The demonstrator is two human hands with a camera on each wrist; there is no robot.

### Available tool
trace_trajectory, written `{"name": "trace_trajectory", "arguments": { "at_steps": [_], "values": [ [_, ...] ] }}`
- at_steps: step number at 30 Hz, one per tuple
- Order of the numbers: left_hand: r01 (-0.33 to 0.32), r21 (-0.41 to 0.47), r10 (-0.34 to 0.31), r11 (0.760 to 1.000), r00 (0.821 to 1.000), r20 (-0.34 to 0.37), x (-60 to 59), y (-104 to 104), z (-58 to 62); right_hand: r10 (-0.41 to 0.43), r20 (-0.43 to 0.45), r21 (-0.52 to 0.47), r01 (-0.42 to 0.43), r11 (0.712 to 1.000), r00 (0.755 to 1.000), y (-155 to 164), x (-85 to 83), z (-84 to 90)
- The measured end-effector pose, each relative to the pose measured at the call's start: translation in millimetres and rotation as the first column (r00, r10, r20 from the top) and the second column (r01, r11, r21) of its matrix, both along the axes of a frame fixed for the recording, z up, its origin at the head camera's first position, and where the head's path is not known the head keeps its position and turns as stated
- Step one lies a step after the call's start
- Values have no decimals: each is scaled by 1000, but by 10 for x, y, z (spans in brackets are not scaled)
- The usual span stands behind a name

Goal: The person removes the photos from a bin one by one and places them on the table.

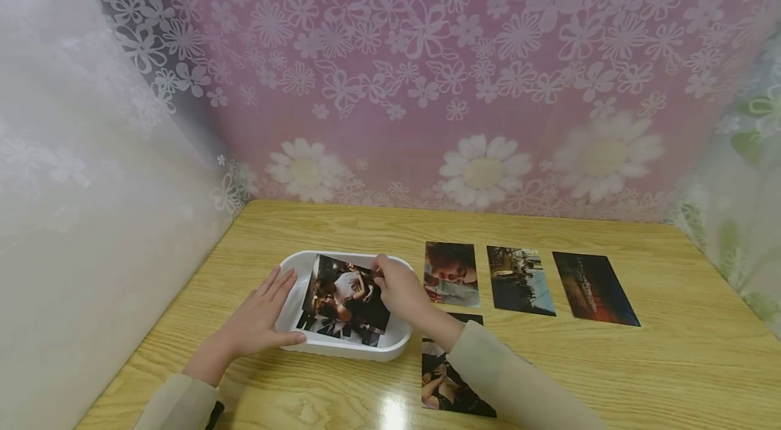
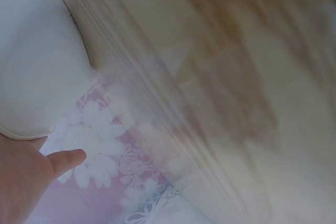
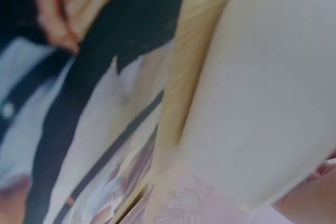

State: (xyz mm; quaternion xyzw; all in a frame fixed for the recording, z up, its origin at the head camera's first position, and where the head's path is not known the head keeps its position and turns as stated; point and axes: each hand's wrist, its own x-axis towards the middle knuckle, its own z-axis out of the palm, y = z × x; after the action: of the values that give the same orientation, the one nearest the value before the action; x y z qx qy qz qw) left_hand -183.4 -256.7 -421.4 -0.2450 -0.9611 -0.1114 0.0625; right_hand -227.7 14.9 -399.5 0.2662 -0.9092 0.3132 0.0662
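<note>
A white tray (image 1: 342, 348) with rounded corners sits on the table, holding a small stack of photos. My left hand (image 1: 259, 321) rests against its left side, fingers extended along the rim and thumb at the front edge. At the right end, my right hand (image 1: 403, 287) pinches the upper right edge of the top photo (image 1: 350, 287), which lies askew over the others. The tray's outer wall (image 2: 42, 56) fills the upper left of the left wrist view, above the left hand (image 2: 26, 177). In the right wrist view the fingers (image 3: 315, 198) show past the tray (image 3: 262, 87).
Right of the tray lie a photo of a face (image 1: 451, 274), a street-like photo (image 1: 521, 281) and a dark photo (image 1: 596, 289) in a row. Nearer me, another photo (image 1: 445, 382) lies partly under my right forearm. Flowered curtains (image 1: 427, 77) hang around the wooden table (image 1: 689, 348).
</note>
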Motion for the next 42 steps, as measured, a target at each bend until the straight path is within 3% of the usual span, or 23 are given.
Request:
{"name": "trace_trajectory", "arguments": {
  "at_steps": [5,7,11,15,19,25,34,39,42],
  "values": [
    [3,7,-3,1000,1000,-9,-7,0,-16,-24,110,-228,49,972,994,147,31,97],
    [5,6,-5,1000,1000,-8,-10,3,-23,-35,146,-325,81,942,989,220,51,137],
    [17,5,-17,1000,1000,-19,-15,10,-24,-24,257,-501,154,852,966,419,132,247],
    [22,3,-22,1000,999,-37,-22,19,-10,17,377,-588,225,777,926,691,263,376],
    [18,4,-18,1000,999,-26,-27,28,10,19,455,-604,294,741,890,1008,416,434],
    [15,-5,-15,1000,1000,-16,-24,25,11,-52,516,-550,378,745,855,1509,625,316],
    [10,-5,-10,1000,1000,-12,-3,-1,10,-154,663,-415,531,739,733,2182,928,32],
    [8,-11,-8,1000,1000,13,4,6,38,-223,720,-293,579,761,657,2386,1050,-54],
    [9,-12,-9,1000,1000,17,6,20,44,-281,719,-210,584,784,635,2432,1083,-82]
  ]
}}
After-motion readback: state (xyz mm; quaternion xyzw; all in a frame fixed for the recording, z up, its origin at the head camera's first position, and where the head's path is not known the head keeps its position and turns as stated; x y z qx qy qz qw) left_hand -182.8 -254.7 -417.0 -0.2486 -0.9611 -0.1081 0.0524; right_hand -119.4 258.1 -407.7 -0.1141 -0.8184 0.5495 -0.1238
